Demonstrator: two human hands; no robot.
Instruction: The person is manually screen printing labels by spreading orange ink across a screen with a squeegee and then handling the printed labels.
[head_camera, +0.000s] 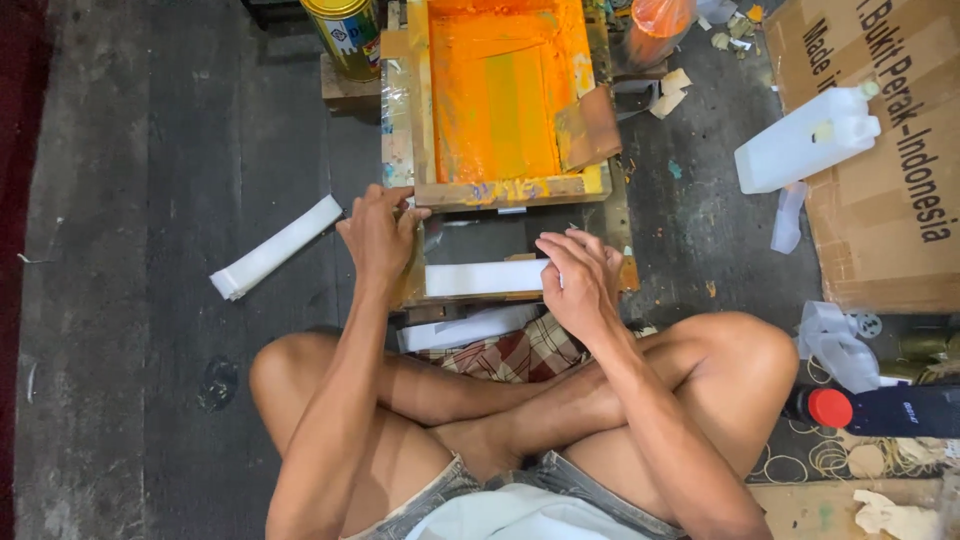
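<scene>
orange ink coats the wooden screen frame (500, 100) on the floor; the left hand (378, 235) grips its near corner with curled fingers, while the right hand (580, 280) presses bent fingers on a white strip (480, 278) lying beneath the frame's near edge.
</scene>
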